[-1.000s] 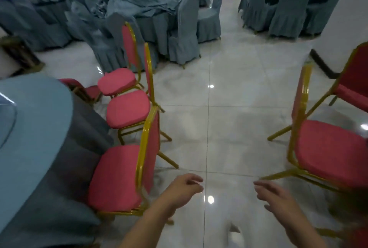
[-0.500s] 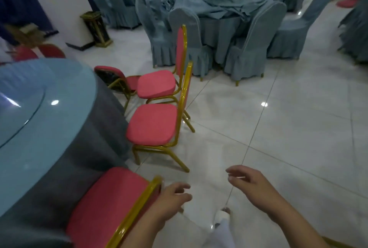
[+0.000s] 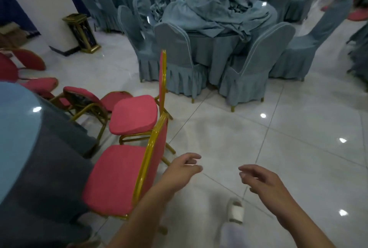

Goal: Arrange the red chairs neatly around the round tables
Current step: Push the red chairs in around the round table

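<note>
the round worktop (image 3: 18, 128), draped in blue-grey cloth, fills the lower left. the nearest red chair (image 3: 115, 178) stands at its edge, seat against the drape and gold-framed back turned away from the worktop. a second red chair (image 3: 133, 116) stands just past it along the same edge, and more red chairs (image 3: 83, 98) crowd further round the worktop at uneven angles.

the left grip (image 3: 180, 170) hovers on the far side of the nearest chair's back from the worktop, fingers loosely curled, holding nothing, apart from the frame. the right grip (image 3: 260, 183) is further out from the worktop, fingers relaxed and spread, empty. a white sandal (image 3: 236, 213) rests on the tiled floor (image 3: 278, 128) between them.
</note>
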Demonstrator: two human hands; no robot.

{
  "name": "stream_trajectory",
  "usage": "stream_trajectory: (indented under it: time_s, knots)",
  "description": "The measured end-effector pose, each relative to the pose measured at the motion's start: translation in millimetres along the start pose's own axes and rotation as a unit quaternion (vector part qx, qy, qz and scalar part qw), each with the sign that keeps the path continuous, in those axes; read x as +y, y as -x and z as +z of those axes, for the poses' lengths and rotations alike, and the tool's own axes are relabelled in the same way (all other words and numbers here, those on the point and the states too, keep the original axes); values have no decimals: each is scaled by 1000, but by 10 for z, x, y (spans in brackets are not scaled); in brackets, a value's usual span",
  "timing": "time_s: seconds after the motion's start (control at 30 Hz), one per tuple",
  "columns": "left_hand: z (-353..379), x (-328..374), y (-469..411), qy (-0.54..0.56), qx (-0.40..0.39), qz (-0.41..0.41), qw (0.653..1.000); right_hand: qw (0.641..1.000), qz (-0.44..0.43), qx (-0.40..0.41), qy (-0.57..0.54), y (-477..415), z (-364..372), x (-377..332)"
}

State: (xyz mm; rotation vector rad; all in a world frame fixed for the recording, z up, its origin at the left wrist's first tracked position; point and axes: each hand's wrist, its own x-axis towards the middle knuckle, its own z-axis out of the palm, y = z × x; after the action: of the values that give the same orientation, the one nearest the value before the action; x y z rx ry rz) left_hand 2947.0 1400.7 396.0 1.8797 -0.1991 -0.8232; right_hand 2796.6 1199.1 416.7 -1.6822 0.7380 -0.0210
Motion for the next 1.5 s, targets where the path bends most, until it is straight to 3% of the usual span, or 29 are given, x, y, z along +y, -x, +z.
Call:
stream_trajectory:
  time_s: [0.17,0.33,0.57,0.7,0.87,1.07,1.23,1.4,1.5]
  knots:
    - [-122,594,-1262,17,63,-27,997,999,-32,-40,1,-1823,-221,-582]
    - [-528,1298,-2081,37,137,-20,990,983,-92,-149,50,-3449,-85,-1517]
    - [-1630,1789,-3083,33,305,-17,952,907,-218,-328,147,-5278,776,-2830]
    - [-2315,1789,-4018,46,391,-62,917,883,-240,-361,179,-6314,1205,-3336]
    - [-2929,2183,-5227,105,364,-92,921,878,-217,-378,199,-7421,1441,-3962]
    - [-3559,2801,-6272,70,350,-74,931,878,-213,-391,176,-8571,1952,-4625]
    - [-3936,2776,-6822,120,416,-115,894,828,-218,-482,187,-9451,2813,-4952]
    - [-3990,2773,-7221,191,505,-189,820,757,-230,-566,231,-10182,3579,-5291]
    - [-3973,2843,-7339,207,529,-222,793,728,-220,-603,239,-10371,3992,-5485]
